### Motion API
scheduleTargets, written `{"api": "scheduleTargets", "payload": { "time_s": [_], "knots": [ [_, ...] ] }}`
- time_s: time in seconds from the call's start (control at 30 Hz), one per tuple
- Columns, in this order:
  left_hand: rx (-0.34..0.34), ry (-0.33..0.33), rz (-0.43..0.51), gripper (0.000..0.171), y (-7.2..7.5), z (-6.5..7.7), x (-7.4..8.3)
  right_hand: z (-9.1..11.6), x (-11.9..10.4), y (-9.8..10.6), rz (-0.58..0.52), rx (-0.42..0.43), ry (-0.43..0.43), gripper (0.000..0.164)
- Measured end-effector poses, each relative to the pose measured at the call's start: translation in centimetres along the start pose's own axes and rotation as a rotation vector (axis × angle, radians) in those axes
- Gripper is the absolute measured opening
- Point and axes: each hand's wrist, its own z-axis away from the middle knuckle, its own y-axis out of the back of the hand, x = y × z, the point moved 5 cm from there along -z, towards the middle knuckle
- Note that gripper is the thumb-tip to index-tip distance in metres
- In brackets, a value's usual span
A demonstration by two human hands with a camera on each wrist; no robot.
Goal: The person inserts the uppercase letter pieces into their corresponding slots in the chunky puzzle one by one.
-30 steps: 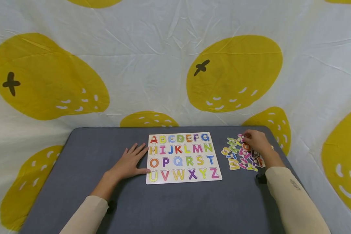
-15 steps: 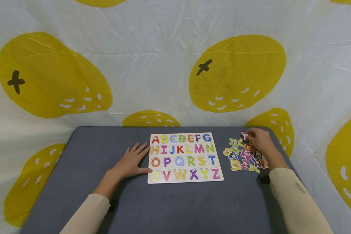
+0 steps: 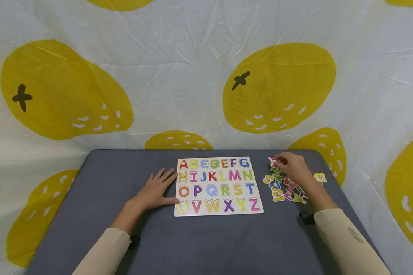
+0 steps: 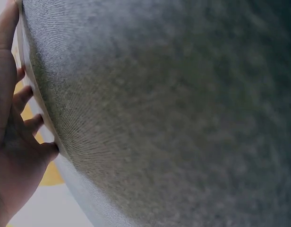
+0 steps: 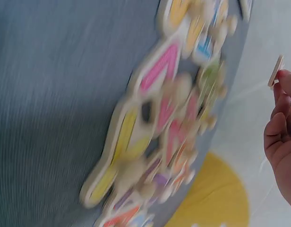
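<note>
Head view: a white cloth with yellow fruit (image 3: 179, 95) hangs behind a grey table (image 3: 206, 244). On it I see the alphabet board (image 3: 256, 190), printed in 4 rows, A to Z. Most of row 1 looks filled with knobbed letters (image 3: 214, 163), so I judge the work early; I can't tell whether G or H is filled, and the bottom 2 rows look bare. The loose letters (image 3: 290, 181), left to be fitted, lie heaped just right of the board. My left hand (image 3: 156, 194) is spread at the board's left edge, grasping nothing. My right hand (image 3: 292, 166) pinches 1 pink letter (image 3: 272, 162) by the heap's far side; which letter, I can't read.
</note>
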Motion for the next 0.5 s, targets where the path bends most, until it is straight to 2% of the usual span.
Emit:
{"api": "scheduleTargets", "payload": {
  "time_s": [0.2,0.5],
  "knots": [
    [-0.017,-0.005,0.009,0.106,-0.2,-0.5,0.3,-0.1,-3.6,-1.4,-0.018,0.008,0.072,0.018],
    [-0.016,0.016,0.005,0.106,-0.1,0.0,-0.1,-1.3,-10.0,-4.9,-0.104,-0.044,0.179,0.014]
  ]
}}
